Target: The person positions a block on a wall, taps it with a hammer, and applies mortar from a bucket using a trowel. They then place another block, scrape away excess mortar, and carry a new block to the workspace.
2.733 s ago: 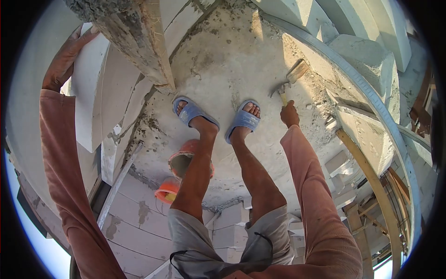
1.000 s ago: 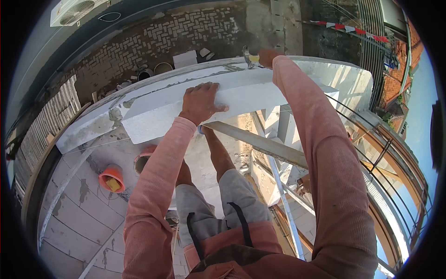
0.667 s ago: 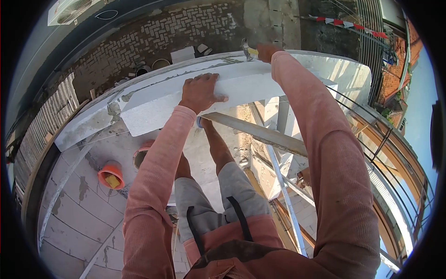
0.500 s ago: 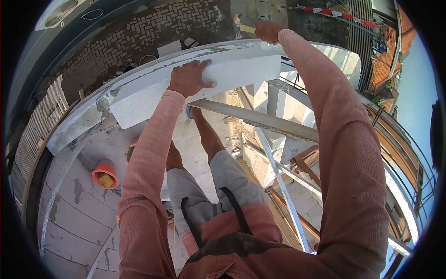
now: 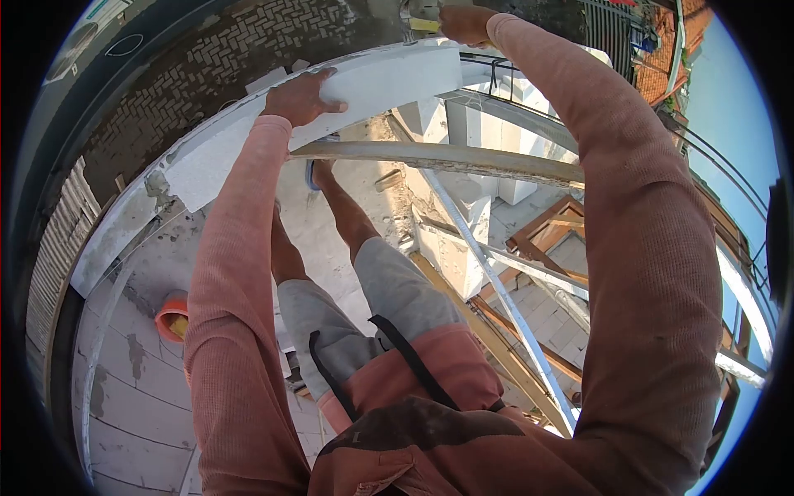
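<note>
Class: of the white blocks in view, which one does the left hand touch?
The long block lying atop the curved wall, under the left hand; the other blocks stand lower down, untouched.

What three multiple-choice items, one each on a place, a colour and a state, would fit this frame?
1. Where does the left hand lie?
A. On the white block atop the wall
B. On a paint tin
C. On a ladder rung

2. What colour is the bucket on the floor below?
A. Blue
B. Green
C. Orange

3. How is the right hand?
A. Open and empty
B. Shut on the hammer
C. Flat on the floor

Key: 1 A, the hand covers the block's upper edge; 2 C, its rim shows orange; 3 B, the fingers wrap the yellow handle.
</note>
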`<state>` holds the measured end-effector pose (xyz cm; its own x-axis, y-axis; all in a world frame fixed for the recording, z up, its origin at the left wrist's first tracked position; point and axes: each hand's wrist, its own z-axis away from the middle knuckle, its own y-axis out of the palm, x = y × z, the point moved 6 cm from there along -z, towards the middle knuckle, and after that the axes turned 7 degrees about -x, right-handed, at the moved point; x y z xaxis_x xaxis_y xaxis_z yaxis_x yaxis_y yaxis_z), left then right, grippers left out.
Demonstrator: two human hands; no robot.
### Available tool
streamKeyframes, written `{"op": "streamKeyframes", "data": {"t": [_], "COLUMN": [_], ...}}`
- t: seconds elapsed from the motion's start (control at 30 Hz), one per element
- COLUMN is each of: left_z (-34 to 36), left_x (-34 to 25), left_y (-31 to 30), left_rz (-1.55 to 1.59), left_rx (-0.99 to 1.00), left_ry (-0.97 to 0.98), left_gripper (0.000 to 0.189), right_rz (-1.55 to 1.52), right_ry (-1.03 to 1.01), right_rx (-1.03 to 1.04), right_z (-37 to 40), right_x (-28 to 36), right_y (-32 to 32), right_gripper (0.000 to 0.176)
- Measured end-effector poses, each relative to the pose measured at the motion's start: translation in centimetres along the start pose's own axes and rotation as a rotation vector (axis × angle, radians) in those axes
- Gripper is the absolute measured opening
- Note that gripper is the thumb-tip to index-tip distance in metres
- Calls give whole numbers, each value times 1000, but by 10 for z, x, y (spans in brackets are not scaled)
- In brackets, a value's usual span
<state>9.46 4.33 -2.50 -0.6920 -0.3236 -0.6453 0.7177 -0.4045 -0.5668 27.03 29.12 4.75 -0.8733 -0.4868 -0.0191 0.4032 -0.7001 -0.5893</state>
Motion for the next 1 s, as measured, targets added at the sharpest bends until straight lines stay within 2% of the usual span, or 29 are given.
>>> {"op": "streamKeyframes", "data": {"t": [0.1, 0.2, 0.3, 0.5, 0.6, 0.63, 0.7, 0.73, 0.77, 0.83, 0.9, 0.93, 0.97, 1.0], "left_z": [3, 4, 5, -8, -8, -3, -4, -4, -2, -2, -4, -7, -9, -14], "left_x": [0, -4, -6, 8, 6, 4, 6, 5, 3, 0, 2, 5, 12, 23], "left_y": [-9, -10, -10, 9, 2, 1, 1, 2, 3, -3, -2, 1, 7, 10], "left_rz": [52, 83, 65, 61, 17, -5, -6, -4, 22, 57, 65, 64, 122, 176], "left_rx": [20, 26, 18, 86, 36, 20, 47, 62, 81, 114, 81, 73, 112, 153], "left_ry": [-37, -48, -49, -38, -34, -36, -67, -78, -69, -36, 9, 36, 83, 129], "left_gripper": [90, 90, 90, 93, 94, 95, 95, 95, 95, 96, 97, 97, 97, 97], "right_rz": [304, 225, 369, 337, 137, 119, 699, 992, 550, -340, -764, -1020, -1245, -1573], "right_ry": [-273, -35, -259, -73, -116, -107, -444, -610, -368, 125, 206, 136, 194, 269], "right_rx": [-32, 67, -66, -24, -314, -348, -433, -466, -467, -442, -809, -1000, -967, -769], "right_z": [-51, -1, -45, -16, 12, 18, -22, -31, -15, 66, 143, 171, 192, 214], "right_x": [-24, 0, -21, 13, 35, 38, 25, 18, 23, 65, 100, 119, 137, 160], "right_y": [25, 4, 25, -3, -26, -26, 1, 16, -3, -20, 10, 32, 62, 84], "right_gripper": [21, 23, 26, 27, 29, 31, 20, 20, 19, 32, 34, 34, 34, 36]}}
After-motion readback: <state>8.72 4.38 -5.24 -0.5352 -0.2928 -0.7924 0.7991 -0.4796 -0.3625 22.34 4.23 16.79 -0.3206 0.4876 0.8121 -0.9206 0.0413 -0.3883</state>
